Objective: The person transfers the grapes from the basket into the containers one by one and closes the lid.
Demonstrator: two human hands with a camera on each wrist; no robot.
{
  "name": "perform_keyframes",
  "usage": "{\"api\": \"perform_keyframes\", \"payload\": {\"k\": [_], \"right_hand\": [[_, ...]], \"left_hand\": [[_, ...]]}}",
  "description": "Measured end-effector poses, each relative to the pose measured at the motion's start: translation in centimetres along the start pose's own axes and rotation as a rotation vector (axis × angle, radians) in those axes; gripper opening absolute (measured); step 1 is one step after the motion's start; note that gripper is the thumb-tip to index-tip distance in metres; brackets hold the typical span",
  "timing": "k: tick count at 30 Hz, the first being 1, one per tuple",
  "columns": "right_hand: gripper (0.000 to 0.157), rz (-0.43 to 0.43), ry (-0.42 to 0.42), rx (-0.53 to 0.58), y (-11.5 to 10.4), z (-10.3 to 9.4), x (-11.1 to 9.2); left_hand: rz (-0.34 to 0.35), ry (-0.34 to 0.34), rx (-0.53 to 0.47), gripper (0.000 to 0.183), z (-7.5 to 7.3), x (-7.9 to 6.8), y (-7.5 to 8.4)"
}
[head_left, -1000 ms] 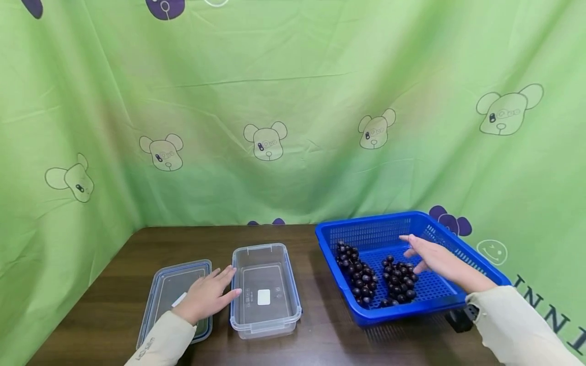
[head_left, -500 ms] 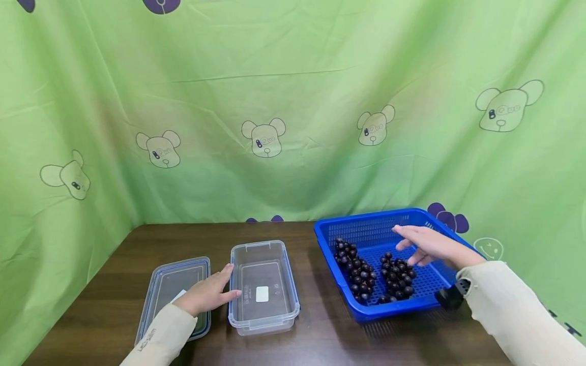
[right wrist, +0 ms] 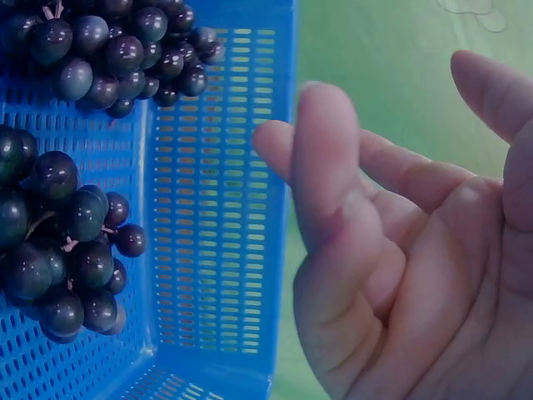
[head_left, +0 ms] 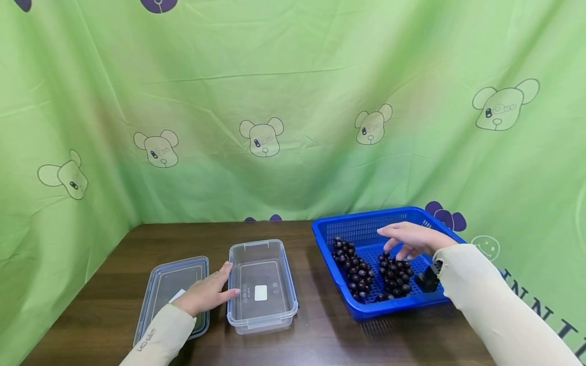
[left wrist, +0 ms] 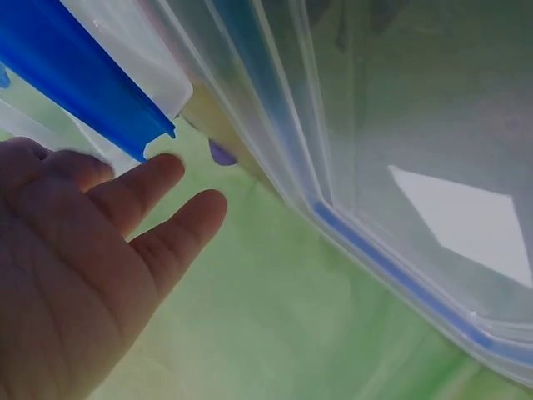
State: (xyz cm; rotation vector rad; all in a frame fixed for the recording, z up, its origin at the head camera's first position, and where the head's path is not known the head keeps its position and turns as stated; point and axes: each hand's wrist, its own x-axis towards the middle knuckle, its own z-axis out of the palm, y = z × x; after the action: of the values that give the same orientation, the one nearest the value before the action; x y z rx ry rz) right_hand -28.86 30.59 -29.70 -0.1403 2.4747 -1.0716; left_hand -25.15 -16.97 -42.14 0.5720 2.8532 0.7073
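A clear plastic food box (head_left: 255,272) with a white sticker in it stands uncovered at the table's middle. My left hand (head_left: 206,294) has its fingertips right at the box's left rim, fingers fairly straight. In the left wrist view the fingers lie beside a blue strip (left wrist: 79,71) on the box. Two bunches of dark grapes sit in a blue plastic basket: a longer left bunch (head_left: 354,269) and a right bunch (head_left: 396,277). Above the right bunch hovers my right hand (head_left: 412,237), fingers loosely bent and holding nothing. The right wrist view shows bare skin and a gap from the grapes (right wrist: 71,267).
Left of the box, a clear lid (head_left: 176,277) with a blue seal lies flat, partly under my left forearm. The blue basket (head_left: 366,217) takes up the table's right side. A green patterned curtain (head_left: 274,188) hangs behind the brown table (head_left: 311,335).
My right hand has moved left over the basket, from its right side to above the right bunch, its fingers bending a little. The left hand has stayed at the box rim.
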Motion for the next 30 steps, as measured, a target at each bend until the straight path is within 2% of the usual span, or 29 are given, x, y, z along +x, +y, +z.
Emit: {"api": "perform_keyframes", "payload": {"k": [5,12,22,30], "right_hand": [[0.071,0.019,-0.060,-0.021,-1.1,0.1,0.8],[0.070,0.003,-0.090,-0.072,-2.5,0.6,2.1],[0.070,0.030,-0.098,-0.046,-2.0,1.5,3.1],[0.067,0.057,-0.079,-0.013,-1.2,1.8,3.6]], "left_hand": [[-0.045,-0.027,-0.048,0.078,0.2,0.1,-0.3],[0.002,0.037,0.027,0.076,0.2,0.0,-0.2],[0.060,0.058,0.078,0.073,0.6,-0.1,-0.4],[0.070,0.041,0.044,0.074,0.4,0.0,-0.5]]}}
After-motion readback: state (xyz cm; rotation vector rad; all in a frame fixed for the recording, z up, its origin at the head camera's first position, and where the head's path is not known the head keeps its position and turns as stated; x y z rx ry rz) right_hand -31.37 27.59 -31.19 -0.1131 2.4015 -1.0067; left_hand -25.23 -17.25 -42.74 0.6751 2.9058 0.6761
